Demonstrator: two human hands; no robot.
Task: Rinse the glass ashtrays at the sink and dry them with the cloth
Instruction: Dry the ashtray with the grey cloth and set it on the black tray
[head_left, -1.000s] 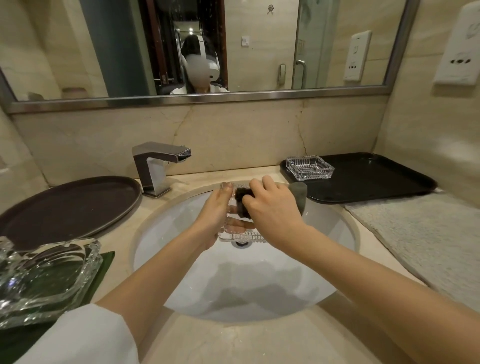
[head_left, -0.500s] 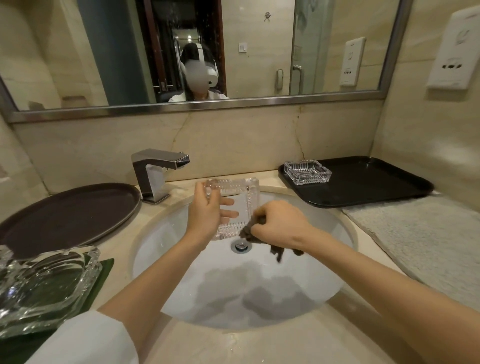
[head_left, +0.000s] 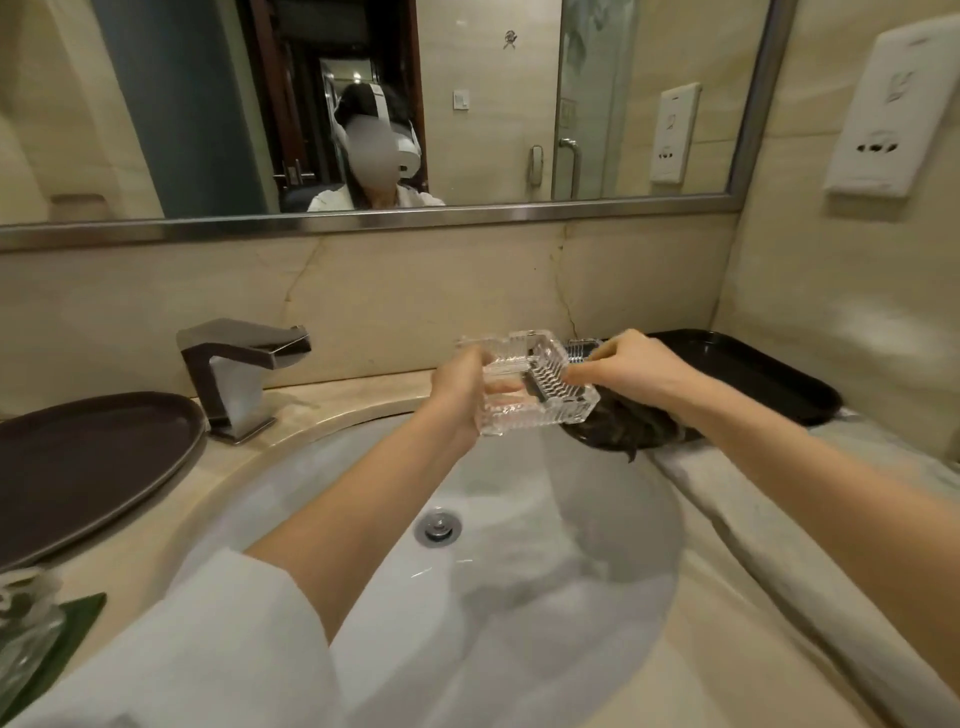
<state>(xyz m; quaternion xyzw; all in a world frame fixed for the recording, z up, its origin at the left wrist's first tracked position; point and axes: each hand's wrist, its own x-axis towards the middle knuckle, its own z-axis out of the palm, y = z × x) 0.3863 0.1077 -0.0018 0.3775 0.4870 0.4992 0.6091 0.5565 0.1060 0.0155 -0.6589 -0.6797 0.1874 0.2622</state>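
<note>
Working from the near edge outward: a white sleeve (head_left: 197, 639) covered the left forearm, and at the lower left a clear glass dish (head_left: 23, 623) sat on a green mat (head_left: 67, 623). The sink (head_left: 519, 597) basin held no standing water that could be seen; its drain (head_left: 438, 526) was open and the faucet (head_left: 239, 374) showed no stream. Above the far rim of the basin the left hand (head_left: 460, 395) gripped the square glass ashtray (head_left: 535, 384) by its left wall, fingers curled under and visible through the glass. The right hand (head_left: 623, 371) pinched the ashtray's right rim while a dark cloth (head_left: 628, 428) hung bunched beneath the palm; whether the fingers also clamped the cloth could not be told. Judged by its thick ribbed walls, the ashtray looked heavy for its size, rigid, brittle, and likely slick if wet, so opposite walls seemed the safest hold, kept over the basin or counter. To the left lay a dark oval tray (head_left: 93, 462), with nothing visible on it. Farther right, a black rectangular tray (head_left: 753, 374) carried a second ashtray (head_left: 582, 347), mostly hidden behind the hands. A pale mat (head_left: 883, 467) lay beside it; the mirror (head_left: 363, 104) ran along the wall behind.
</note>
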